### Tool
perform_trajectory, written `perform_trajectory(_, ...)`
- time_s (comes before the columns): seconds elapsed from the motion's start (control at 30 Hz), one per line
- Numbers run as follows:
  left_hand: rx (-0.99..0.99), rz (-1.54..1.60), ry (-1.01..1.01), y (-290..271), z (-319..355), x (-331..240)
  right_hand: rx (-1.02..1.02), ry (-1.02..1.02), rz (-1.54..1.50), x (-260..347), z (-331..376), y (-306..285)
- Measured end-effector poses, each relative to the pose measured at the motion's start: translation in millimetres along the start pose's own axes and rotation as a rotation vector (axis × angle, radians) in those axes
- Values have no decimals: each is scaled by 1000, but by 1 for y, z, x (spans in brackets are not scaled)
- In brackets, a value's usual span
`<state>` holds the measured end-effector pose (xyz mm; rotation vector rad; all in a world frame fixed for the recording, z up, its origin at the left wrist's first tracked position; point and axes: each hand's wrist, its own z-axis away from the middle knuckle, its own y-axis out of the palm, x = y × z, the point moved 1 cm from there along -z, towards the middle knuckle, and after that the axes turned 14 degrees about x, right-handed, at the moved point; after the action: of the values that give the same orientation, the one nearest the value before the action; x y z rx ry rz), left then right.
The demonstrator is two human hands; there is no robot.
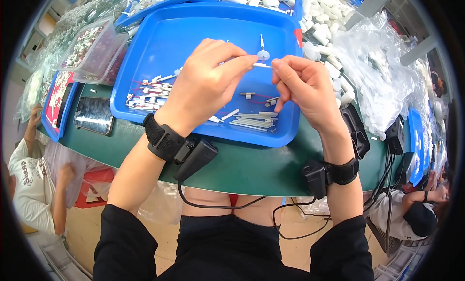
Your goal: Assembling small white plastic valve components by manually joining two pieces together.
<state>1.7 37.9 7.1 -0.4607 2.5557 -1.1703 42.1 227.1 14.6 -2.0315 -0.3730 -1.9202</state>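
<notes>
Above the blue tray (160,39), my left hand (208,82) pinches a thin white tube (262,65) between thumb and forefinger. The tube points to the right, its far end close to the pinched fingertips of my right hand (305,87). What those right fingers hold is too small to make out. Beneath my hands in the tray lie a loose row of white tubes (252,122), a heap of small white pieces with red wires (147,94), and a few wired pieces (249,95). A pale round disc with a stem (263,54) lies behind my fingertips.
Left of the tray are a clear plastic box of small parts (87,48) and a phone (94,115). White plastic pieces (319,34) and a clear bag (382,72) pile up at the right. Cables hang from my wrist bands. Other people sit at both sides.
</notes>
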Motion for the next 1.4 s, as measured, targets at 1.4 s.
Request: perform_trajectory(1.4, 201, 270, -256, -2, 1, 15, -194, -133, 375, -19, -7, -26)
